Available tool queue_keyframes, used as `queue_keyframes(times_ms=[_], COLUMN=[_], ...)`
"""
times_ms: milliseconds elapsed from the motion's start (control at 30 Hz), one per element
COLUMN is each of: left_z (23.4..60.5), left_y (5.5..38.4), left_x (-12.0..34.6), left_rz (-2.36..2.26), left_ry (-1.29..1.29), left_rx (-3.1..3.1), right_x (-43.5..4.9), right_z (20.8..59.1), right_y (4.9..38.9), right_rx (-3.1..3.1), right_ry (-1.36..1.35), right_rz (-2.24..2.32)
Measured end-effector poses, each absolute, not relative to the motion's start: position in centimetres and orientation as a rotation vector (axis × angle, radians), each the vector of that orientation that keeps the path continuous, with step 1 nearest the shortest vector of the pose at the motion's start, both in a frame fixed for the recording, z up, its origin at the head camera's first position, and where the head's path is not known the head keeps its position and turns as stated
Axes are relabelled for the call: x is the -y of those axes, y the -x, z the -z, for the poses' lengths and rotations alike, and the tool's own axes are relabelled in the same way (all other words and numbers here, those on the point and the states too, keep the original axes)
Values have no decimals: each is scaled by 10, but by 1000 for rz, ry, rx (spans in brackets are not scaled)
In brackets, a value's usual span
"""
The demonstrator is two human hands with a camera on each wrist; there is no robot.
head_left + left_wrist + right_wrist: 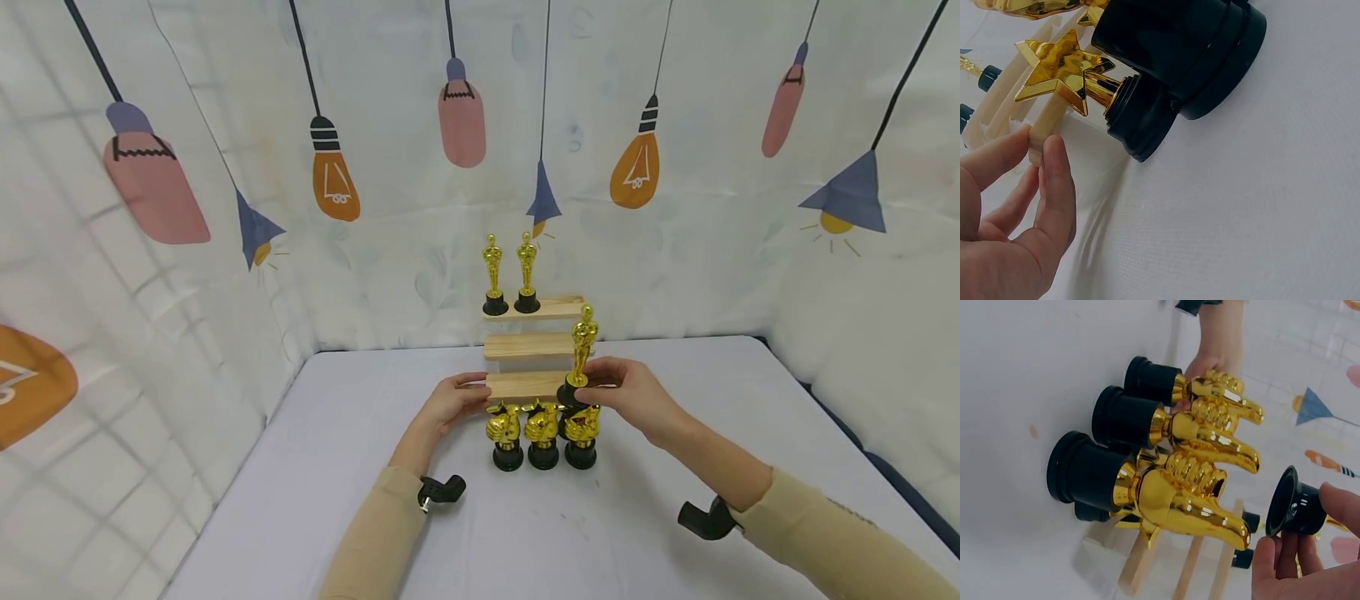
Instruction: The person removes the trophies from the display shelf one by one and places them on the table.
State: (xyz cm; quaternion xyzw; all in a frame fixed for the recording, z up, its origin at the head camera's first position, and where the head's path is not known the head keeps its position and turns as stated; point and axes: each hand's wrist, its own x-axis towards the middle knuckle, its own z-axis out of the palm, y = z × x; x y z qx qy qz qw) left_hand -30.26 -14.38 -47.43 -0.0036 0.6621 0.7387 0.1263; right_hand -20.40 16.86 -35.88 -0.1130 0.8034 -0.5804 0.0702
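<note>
My right hand (pixel 636 398) pinches the black base of a gold figurine trophy (pixel 582 343), held upright above the right end of a stepped wooden rack (pixel 528 345). In the right wrist view the hollow underside of that base (pixel 1297 505) shows between thumb and fingers. My left hand (pixel 455 397) pinches the left end of the rack's lowest step (pixel 1044 128) between thumb and fingers. Two more figurine trophies (pixel 527 265) stand on the top step. Three gold thumbs-up trophies (pixel 542 427) stand in a row before the rack, partly hiding star trophies (pixel 1063 70) behind them.
A white cloth (pixel 337 450) covers the table. Behind it hangs a pale curtain (pixel 405 275) printed with lamps and bulbs. The thumbs-up trophies (pixel 1197 506) stand close together between my two arms.
</note>
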Motion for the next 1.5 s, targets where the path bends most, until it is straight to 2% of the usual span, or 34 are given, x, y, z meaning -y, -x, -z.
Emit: queue_keyframes(times_ms=[1500], left_z=[477], left_y=[303], left_x=[144], left_rz=[-2175], left_ry=[-20], left_rx=[-1917], right_x=[-134], right_z=[392], right_y=[159], right_rx=[-2198], right_ry=[378], right_rz=[1822])
